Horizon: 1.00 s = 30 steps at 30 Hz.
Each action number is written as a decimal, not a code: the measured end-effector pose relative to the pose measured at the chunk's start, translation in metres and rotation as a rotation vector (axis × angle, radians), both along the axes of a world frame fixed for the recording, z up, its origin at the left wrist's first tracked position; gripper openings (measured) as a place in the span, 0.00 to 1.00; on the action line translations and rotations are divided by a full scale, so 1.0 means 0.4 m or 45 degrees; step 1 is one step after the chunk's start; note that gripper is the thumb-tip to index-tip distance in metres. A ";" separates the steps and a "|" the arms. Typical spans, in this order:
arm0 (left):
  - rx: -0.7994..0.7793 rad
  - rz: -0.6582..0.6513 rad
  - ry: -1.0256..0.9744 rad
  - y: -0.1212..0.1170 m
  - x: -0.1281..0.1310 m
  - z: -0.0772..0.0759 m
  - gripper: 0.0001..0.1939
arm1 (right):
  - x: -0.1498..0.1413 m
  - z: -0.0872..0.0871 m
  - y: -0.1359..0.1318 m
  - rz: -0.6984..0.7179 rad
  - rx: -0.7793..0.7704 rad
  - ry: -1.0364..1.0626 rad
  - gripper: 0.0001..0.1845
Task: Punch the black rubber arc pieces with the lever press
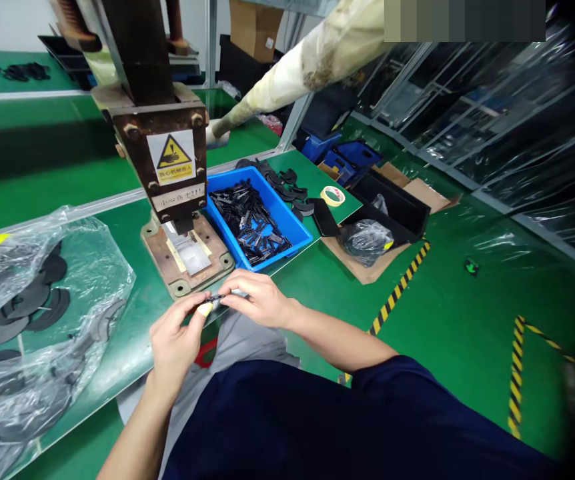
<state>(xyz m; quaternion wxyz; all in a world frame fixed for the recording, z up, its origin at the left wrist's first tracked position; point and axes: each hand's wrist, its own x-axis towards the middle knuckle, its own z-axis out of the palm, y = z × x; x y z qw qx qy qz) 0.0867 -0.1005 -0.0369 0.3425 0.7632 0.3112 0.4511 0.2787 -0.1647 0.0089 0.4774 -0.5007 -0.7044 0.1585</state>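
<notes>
My left hand (pixel 177 340) and my right hand (pixel 255 299) meet at the near edge of the green bench and pinch a small black part (pixel 216 298) between thumbs and fingers. A yellow cot covers my left fingertip. Just beyond them stands a rusty hand press (pixel 160 143) with a yellow warning label. Its base plate (pixel 187 257) lies in front of my hands. To the right of the press a blue bin (pixel 287 223) holds several small black parts.
A clear plastic bag (pixel 32 313) of black curved pieces lies at left. Behind the bin lie black curved pieces (pixel 287 187), a tape roll (pixel 333 195) and a black tray (pixel 397 207). Another person's sleeved arm (pixel 307 63) reaches across at the top. The green floor has yellow-black tape (pixel 397 293).
</notes>
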 end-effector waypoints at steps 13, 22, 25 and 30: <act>0.288 0.151 0.122 0.102 0.014 0.072 0.06 | 0.051 0.020 0.009 -0.179 -0.384 0.298 0.15; 0.404 0.222 0.515 0.277 0.048 0.031 0.11 | 0.135 0.118 -0.032 -0.239 -0.107 0.105 0.06; 0.461 0.153 0.596 0.291 0.042 0.012 0.13 | 0.156 0.130 -0.037 -0.232 -0.040 0.057 0.06; 0.566 0.163 0.703 0.298 0.037 0.012 0.15 | 0.183 0.158 -0.037 -0.292 -0.047 0.166 0.08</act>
